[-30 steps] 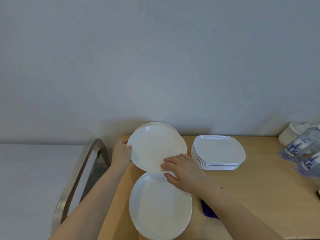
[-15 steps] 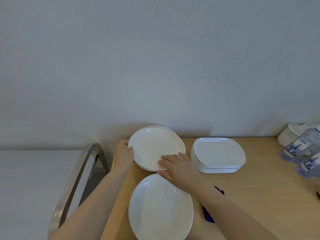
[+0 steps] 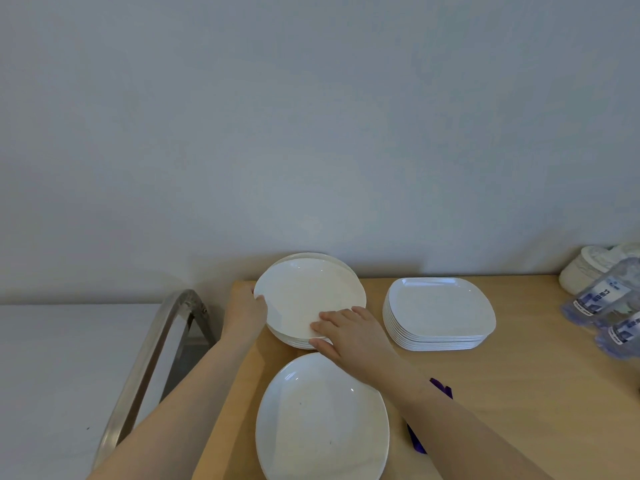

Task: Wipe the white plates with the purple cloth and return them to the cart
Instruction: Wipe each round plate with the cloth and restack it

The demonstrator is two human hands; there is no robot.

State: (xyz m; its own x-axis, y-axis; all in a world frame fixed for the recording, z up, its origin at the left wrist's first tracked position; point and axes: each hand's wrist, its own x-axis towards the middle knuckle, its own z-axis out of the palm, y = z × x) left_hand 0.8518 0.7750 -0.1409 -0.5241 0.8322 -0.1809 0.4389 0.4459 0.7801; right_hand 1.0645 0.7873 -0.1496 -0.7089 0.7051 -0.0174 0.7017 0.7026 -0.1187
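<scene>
While the top round plate [image 3: 308, 299] is gripped at its 9 o'clock rim by the left hand [image 3: 246, 311] | its 5 o'clock edge is pinched by the right hand [image 3: 349, 332] atop the far counter [image 3: 519, 393] stack | stiff, slippery, breakable: opposite rims are best held | purple cloth [image 3: 441, 389] lies at 4 o'clock.

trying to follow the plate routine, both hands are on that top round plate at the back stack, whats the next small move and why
Probably let go of the top round plate: it already sits nearly flat on the back stack, with the left hand at its left rim and the right hand on its near edge. Then reach for the purple cloth, partly hidden under the right forearm, and the near plate.
</scene>
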